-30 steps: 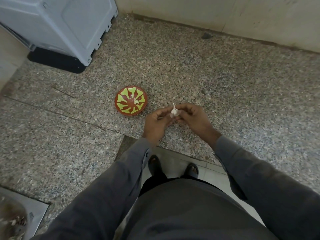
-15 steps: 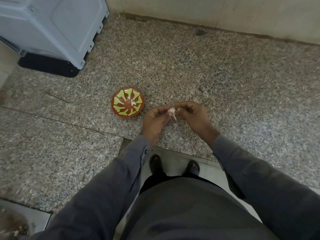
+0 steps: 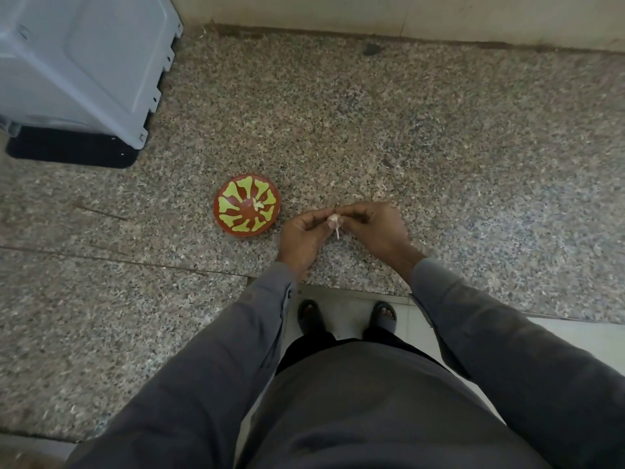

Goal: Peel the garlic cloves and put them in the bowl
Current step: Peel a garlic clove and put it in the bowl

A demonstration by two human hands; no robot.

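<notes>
Over a speckled granite counter (image 3: 406,137), standing at its front edge, the person works with both hands out ahead. Counter runs to a pale wall (image 3: 439,15) at 12 o'clock; a grey plastic appliance (image 3: 84,62) on a black base sits at 10 o'clock, well apart from the work. Pale floor tile and two sandalled feet show at 6 o'clock below the counter edge. Grey sleeves (image 3: 507,367) fill the lower frame.

Bowl (image 3: 247,210), red with yellow-green pattern, sits on the counter at 9 o'clock of the hands, near but not touching them, likely parked there so a peeled clove drops in with a short reach. Something pale lies inside it near centre, probably garlic already done; too small to say.

Left hand (image 3: 302,233) curls its fingers round the garlic (image 3: 334,219) to steady it. Right hand (image 3: 375,228) pinches at it from 3 o'clock, likely pulling skin. A thin pale stem or strip of skin hangs from the garlic toward 6 o'clock. Garlic is held in the air between both sets of fingertips, above the counter, not in the bowl.

Judged step: peeling under way, drop-off not yet done.
</notes>
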